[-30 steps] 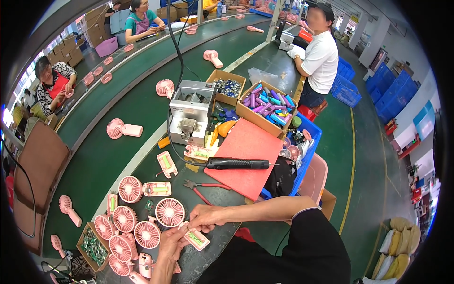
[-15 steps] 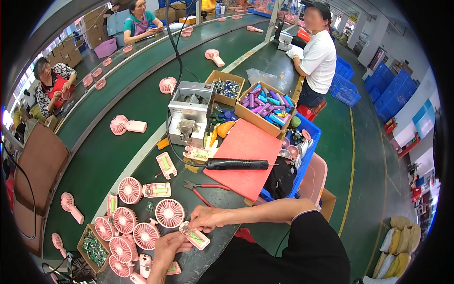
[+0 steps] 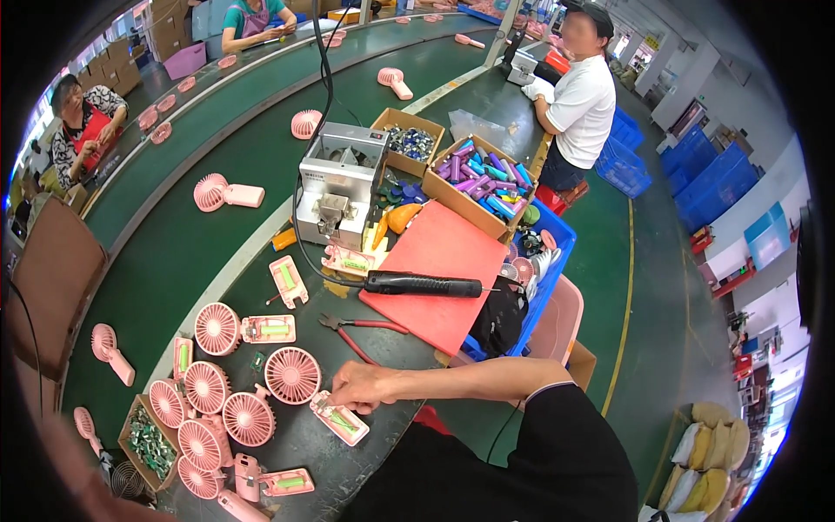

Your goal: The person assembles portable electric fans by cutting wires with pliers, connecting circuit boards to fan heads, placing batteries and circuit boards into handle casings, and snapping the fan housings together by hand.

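My right hand (image 3: 358,385) is closed on one end of a pink fan handle shell (image 3: 348,428) over the bench. Its hollow side faces up, showing a green-yellow part and small wires. A round pink fan head (image 3: 292,377) lies just left of that hand. My left hand (image 3: 78,474) is a motion blur at the lower left, near a carton of green circuit boards (image 3: 151,442); its fingers cannot be made out. Several more fan heads (image 3: 207,387) and open handle shells (image 3: 270,329) are grouped between the hands.
Red-handled pliers (image 3: 357,326) and a black electric screwdriver (image 3: 422,284) lie beyond, the screwdriver across a red sheet (image 3: 435,252). A metal machine (image 3: 341,187), a battery carton (image 3: 474,204) and a blue crate (image 3: 557,252) stand farther off. A green conveyor (image 3: 174,244) carries fans; co-workers sit and stand alongside.
My left hand has left the handle shell and swung to the lower left. My right hand keeps hold of the shell. The whole view has shifted slightly.
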Motion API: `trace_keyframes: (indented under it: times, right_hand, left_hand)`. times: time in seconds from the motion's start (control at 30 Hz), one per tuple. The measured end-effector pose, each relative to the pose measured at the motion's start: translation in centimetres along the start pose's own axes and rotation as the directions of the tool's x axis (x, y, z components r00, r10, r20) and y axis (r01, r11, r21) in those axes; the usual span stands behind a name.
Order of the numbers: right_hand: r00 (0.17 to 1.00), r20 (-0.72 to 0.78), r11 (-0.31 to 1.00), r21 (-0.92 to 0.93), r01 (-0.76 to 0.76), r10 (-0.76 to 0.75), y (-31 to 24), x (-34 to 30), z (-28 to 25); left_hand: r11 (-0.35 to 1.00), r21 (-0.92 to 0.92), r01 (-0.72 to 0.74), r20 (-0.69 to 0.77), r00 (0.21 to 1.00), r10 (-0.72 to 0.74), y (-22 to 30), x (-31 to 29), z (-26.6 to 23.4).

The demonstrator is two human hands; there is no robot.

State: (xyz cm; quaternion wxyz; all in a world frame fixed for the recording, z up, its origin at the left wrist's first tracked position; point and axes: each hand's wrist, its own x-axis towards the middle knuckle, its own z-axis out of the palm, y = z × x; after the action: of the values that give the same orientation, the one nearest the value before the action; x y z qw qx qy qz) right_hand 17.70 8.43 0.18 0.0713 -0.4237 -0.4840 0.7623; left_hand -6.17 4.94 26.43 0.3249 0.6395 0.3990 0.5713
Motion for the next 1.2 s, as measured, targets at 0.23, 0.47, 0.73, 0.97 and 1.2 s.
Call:
trace_keyframes:
  times: [0.23, 0.47, 0.73, 0.97, 1.2]
  right_hand:
    - [1.0, -0.004, 1.0, 0.018, -0.003, 0.003, -0.2, 0.2, 0.2]
    - [1.0, -0.009, 0.998, -0.052, -0.019, 0.018, 0.6, 0.7, 0.0]
    - [1.0, -0.025, 1.0, 0.013, 0.016, -0.015, -0.6, -0.7, 0.7]
    - [0.997, -0.055, 0.994, -0.091, -0.066, 0.061, -1.6, -0.7, 0.6]
    - [0.99, -0.08, 0.99, -0.059, -0.125, 0.12, -2.7, -1.7, 0.7]
  left_hand:
    - [0.983, -0.177, 0.048, 0.162, 0.987, -0.019, 0.0, 0.3, 1.5]
    - [0.952, -0.296, 0.078, 0.383, 0.923, 0.043, 0.3, 0.8, 3.3]
    - [0.74, -0.671, 0.055, 0.528, 0.736, 0.424, 0.9, 0.1, 4.4]
    - [0.931, -0.132, 0.34, 0.546, 0.809, -0.218, 4.7, -2.5, -0.5]
    - [0.895, 0.108, 0.432, 0.238, 0.863, -0.445, 8.7, -4.8, -1.6]
